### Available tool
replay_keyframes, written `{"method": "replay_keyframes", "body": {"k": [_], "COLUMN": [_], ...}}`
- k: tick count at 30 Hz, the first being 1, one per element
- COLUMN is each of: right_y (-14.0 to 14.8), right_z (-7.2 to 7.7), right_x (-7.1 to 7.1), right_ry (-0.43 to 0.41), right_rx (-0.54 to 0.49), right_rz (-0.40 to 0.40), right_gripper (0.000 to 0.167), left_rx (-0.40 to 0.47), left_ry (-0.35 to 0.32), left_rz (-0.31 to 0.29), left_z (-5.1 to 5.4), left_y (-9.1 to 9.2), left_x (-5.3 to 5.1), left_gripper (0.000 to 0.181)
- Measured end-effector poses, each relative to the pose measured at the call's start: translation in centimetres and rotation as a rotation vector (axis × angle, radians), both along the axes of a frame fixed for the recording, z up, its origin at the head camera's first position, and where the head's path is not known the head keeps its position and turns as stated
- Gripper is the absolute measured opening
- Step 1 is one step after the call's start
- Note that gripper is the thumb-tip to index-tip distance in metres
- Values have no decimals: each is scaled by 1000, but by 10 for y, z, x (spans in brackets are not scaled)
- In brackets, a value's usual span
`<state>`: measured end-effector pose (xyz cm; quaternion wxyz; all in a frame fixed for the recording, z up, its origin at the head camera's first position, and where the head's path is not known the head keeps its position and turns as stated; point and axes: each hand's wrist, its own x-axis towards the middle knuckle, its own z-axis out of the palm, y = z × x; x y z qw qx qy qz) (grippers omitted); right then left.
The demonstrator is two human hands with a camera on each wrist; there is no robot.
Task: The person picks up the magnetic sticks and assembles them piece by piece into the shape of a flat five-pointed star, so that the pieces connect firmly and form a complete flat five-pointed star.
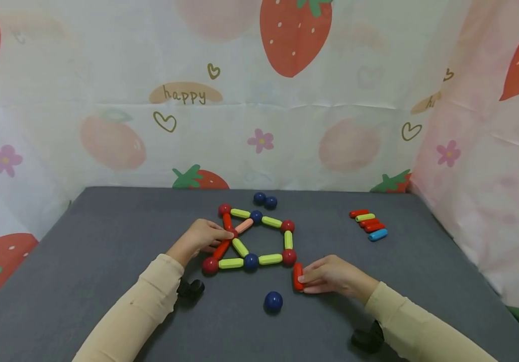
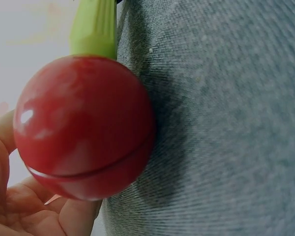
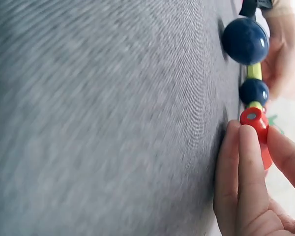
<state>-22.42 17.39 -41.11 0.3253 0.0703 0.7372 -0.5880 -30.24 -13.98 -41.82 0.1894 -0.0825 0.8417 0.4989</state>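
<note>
– What's behind the grey table (image 1: 105, 236)?
– A pale sheet (image 1: 295, 118) along the far edge, printed with strawberries (image 1: 295, 42), hearts (image 1: 213, 71) and "happy" (image 1: 184, 94).
– Past the right edge?
– A pinker sheet (image 1: 481, 201), with a flower (image 1: 448, 153) beyond the far corner.

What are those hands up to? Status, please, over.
Right hand pinches red rod beside frame. Left hand on frame. Blue ball loose nearby, not between rod and frame.

red rod (image 1: 297, 277) near ball-and-rod frame (image 1: 251, 262)
</note>
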Motion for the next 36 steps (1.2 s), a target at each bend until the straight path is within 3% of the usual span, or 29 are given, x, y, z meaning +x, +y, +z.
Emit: {"method": "replay_keyframes", "body": {"k": [5, 13, 22, 25, 28, 32, 36], "right_y": [-8, -13, -15, -8, 7, 42, 81], "right_z": [-3, -6, -8, -6, -2, 5, 10], "right_x": [-1, -6, -7, -6, -6, -11, -20], "right_ry": [13, -47, -39, 45, 182, 317, 368], "right_rx": [-26, -41, -40, 10, 93, 152, 173], "right_rz": [21, -43, -39, 5, 15, -37, -108], "right_gripper": [41, 32, 31, 31, 32, 42, 56], "left_rx": [2, 1, 22, 23, 24, 24, 17], "left_ry": [1, 5, 4, 3, 3, 5, 8], "left_rz": [-3, -14, -18, -18, -21, -22, -23], "left_z": [0, 0, -3, -2, -2, -1, -1], "left_y": [0, 0, -2, -2, -2, -2, -1], "left_x": [1, 0, -1, -1, 0, 0, 0], "left_gripper": [42, 38, 35, 36, 36, 37, 37]}}
